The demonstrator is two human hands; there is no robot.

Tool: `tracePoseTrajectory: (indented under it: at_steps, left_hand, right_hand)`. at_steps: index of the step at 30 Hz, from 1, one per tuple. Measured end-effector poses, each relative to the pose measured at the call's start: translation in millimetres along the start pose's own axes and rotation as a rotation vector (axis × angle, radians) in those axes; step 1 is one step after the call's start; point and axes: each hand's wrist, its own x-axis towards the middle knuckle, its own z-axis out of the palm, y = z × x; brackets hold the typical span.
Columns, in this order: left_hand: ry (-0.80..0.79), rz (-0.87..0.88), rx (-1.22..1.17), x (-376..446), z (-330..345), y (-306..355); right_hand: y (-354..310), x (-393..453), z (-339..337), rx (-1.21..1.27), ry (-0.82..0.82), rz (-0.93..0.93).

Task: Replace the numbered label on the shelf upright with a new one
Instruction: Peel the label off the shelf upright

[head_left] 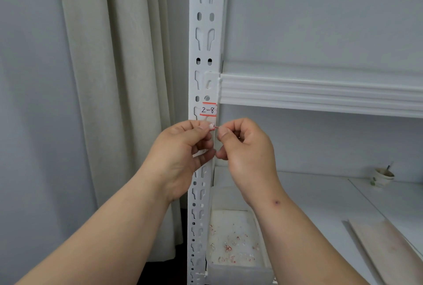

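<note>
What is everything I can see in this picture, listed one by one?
Shelf upright: one, white, slotted, centre.
Label: one, white with red stripes, reads "Z-8", on the upright.
Label scrap: one, small, red and white, pinched between both hands.
Shelf beam: one, white, right of the upright.
Tray: one, white, bottom centre, holds red and white bits.
Cup: one, pale, far right.
Curtain: one, cream, left.
Left hand: pinches the scrap.
Right hand: pinches the scrap.

Soft, even, cool daylight fills a sharp picture, with faint shadows, no glare, and wide-angle bending at the edges.
</note>
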Motion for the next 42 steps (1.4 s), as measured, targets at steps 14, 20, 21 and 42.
tracePoseTrajectory:
  at_steps: [14, 20, 21, 42]
  left_hand:
    - [-0.074, 0.012, 0.061, 4.0, -2.6, -2.5]
    - [-0.025, 0.072, 0.127, 2.2, -0.7, -4.7]
    - [-0.014, 0.09, 0.147, 1.9, -0.2, -4.8]
    - [-0.096, -0.035, 0.005, 2.2, 0.1, 3.0]
  right_hand:
    - [1.6, 3.3, 4.0, 0.051, -0.02, 0.007]
    - [5.7, 5.3, 4.5, -0.171, 0.021, -0.103]
    - [6.8, 5.6, 5.0, -0.211, 0.027, -0.129]
    - [0.0, 1.9, 0.5, 0.024, -0.034, -0.019]
